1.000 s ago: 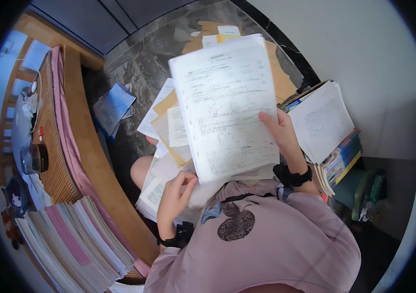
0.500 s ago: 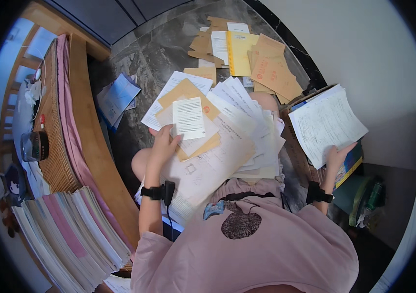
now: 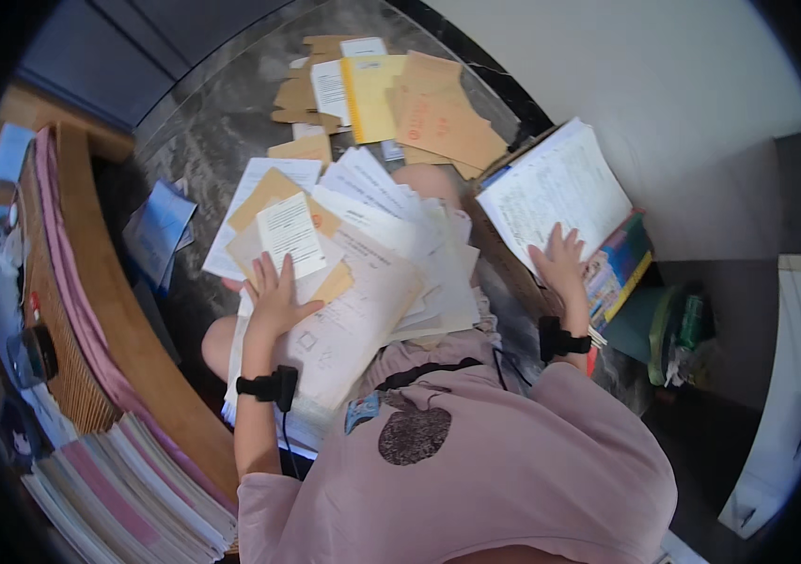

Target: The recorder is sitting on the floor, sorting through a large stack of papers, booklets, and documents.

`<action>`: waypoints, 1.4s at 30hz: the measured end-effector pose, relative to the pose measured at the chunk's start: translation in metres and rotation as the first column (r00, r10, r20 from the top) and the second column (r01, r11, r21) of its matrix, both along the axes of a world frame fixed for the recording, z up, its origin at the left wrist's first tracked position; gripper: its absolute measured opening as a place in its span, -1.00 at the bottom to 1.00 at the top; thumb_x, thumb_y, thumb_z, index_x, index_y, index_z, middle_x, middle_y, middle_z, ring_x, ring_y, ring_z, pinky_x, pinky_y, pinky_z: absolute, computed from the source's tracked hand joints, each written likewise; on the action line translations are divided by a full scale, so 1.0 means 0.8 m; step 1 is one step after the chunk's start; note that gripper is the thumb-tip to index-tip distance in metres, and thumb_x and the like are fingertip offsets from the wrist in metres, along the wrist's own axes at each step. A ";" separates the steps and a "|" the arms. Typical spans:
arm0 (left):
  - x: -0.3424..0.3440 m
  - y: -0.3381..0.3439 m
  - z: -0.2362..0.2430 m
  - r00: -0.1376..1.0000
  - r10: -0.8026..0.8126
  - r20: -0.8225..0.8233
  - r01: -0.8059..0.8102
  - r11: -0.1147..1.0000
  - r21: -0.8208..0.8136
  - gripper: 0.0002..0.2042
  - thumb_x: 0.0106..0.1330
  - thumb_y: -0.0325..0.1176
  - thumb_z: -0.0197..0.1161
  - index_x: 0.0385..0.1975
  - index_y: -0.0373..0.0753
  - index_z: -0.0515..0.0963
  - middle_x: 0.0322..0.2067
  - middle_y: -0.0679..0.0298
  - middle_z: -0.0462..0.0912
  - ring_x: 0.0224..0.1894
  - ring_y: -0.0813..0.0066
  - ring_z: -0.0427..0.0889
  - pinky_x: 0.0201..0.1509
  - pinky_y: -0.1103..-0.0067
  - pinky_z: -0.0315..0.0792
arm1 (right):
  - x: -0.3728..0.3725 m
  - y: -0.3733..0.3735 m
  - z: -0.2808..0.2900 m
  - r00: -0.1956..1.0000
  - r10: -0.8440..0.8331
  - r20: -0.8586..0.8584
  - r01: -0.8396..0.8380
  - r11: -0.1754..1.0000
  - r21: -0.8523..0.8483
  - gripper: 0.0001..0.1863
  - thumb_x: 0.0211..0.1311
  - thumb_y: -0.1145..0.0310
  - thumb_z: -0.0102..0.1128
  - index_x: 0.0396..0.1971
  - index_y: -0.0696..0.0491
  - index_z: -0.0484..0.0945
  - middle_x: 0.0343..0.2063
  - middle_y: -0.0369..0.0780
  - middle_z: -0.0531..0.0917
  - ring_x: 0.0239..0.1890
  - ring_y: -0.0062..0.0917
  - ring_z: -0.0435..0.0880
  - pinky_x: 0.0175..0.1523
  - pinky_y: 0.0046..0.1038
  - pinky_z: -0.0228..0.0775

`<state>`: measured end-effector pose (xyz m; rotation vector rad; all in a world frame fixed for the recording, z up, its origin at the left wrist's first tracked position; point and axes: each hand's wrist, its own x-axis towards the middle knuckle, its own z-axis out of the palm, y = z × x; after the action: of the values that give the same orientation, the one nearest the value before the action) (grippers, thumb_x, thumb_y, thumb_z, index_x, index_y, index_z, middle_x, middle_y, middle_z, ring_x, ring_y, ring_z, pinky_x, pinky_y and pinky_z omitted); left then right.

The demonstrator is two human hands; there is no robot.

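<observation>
My left hand (image 3: pixel 274 301) lies with fingers spread at the lower edge of a small printed sheet (image 3: pixel 291 233). That sheet rests on brown envelopes (image 3: pixel 274 183) over a pile of papers in my lap. Beneath them is a large off-white sheet (image 3: pixel 358 315) with a faint drawn square. White printed papers (image 3: pixel 372 202) fan out to its right. On the right, my right hand (image 3: pixel 562 261), fingers apart, rests on a stack of written sheets (image 3: pixel 560 193). The stack sits on top of a cardboard box (image 3: pixel 504 246), in which colourful booklets (image 3: pixel 621 268) also stand.
Brown envelopes (image 3: pixel 447 113) and a yellow spiral notebook (image 3: pixel 372 99) lie on the floor ahead. Blue-covered papers (image 3: pixel 158 230) are at the left, near a wooden bed edge (image 3: pixel 128 282). A tall stack of books (image 3: pixel 133 489) stands lower left; a green bin (image 3: pixel 654 334) is at right.
The written sheets in my right hand have come down onto the box, and its fingers have spread. My left fingers have opened out on the lap pile. The whole view has shifted.
</observation>
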<state>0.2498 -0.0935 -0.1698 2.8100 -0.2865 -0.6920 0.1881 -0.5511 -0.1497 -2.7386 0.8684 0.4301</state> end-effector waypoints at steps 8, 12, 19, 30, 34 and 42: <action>-0.001 -0.011 0.008 0.992 -0.124 -0.022 0.125 0.991 0.045 0.00 -0.17 0.10 0.31 0.25 -0.21 -0.08 0.21 -0.30 -0.25 0.25 -0.31 -0.25 0.17 -0.10 -0.31 | -0.002 0.001 0.014 1.000 -0.015 -0.003 0.015 0.998 0.066 0.06 -0.15 -0.27 0.10 0.26 0.01 -0.15 0.23 0.14 -0.22 0.27 0.09 -0.33 0.20 0.13 -0.35; -0.012 -0.006 0.002 0.992 -0.109 0.059 0.110 0.994 -0.002 -0.07 -0.12 0.03 0.30 0.24 -0.21 -0.03 0.20 -0.31 -0.19 0.24 -0.32 -0.22 0.18 -0.07 -0.24 | 0.005 0.005 0.024 0.995 0.041 -0.092 -0.036 0.998 0.057 0.16 -0.24 -0.29 0.17 0.26 0.06 -0.19 0.23 0.17 -0.23 0.27 0.10 -0.36 0.20 0.13 -0.36; -0.025 -0.009 0.006 0.974 -0.109 0.199 0.136 0.982 -0.128 -0.41 0.08 -0.15 0.19 0.11 -0.24 0.22 0.10 -0.31 0.12 0.14 -0.34 0.10 0.19 0.20 0.08 | 0.015 0.033 0.041 0.994 0.039 -0.100 -0.042 0.999 -0.032 -0.03 -0.15 -0.15 0.20 0.19 0.10 0.03 0.22 0.18 -0.16 0.25 0.15 -0.32 0.18 0.17 -0.31; -0.019 0.014 0.066 0.882 0.307 0.358 -0.162 0.910 -0.381 -0.80 0.25 -0.30 0.01 -0.33 -0.31 0.47 -0.57 -0.09 0.51 -0.51 0.08 0.55 -0.46 0.36 0.39 | 0.061 0.224 0.043 0.645 0.415 0.641 -0.729 0.586 0.354 -0.60 0.03 0.34 0.14 -0.11 0.19 0.41 -0.10 -0.01 0.44 0.02 -0.16 0.35 0.10 -0.34 0.18; -0.037 0.028 0.099 0.754 0.592 0.283 -0.406 0.760 -0.507 -0.82 0.23 -0.34 0.06 -0.44 -0.33 0.49 -0.61 0.03 0.53 -0.64 0.34 0.53 -0.56 0.54 0.32 | 0.067 0.245 0.002 0.628 0.497 0.599 -0.740 0.620 0.261 -0.58 0.04 0.30 0.12 -0.10 0.20 0.41 -0.18 0.00 0.48 -0.08 -0.15 0.38 0.04 -0.32 0.22; -0.084 0.000 0.059 0.858 0.492 -0.150 -0.354 0.355 -0.865 -0.85 0.15 -0.41 0.19 -0.42 -0.39 0.50 -0.54 0.34 0.55 -0.47 0.73 0.44 -0.49 0.72 0.30 | 0.072 0.253 0.015 0.767 0.365 0.527 -0.632 0.570 0.525 -0.66 0.12 0.25 0.05 -0.23 0.23 0.48 -0.35 -0.07 0.52 -0.34 -0.30 0.47 -0.19 -0.43 0.31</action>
<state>0.1823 -0.0931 -0.1223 1.7587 0.0908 -0.1126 0.2460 -0.3489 -0.1376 -2.1735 -0.2148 0.2406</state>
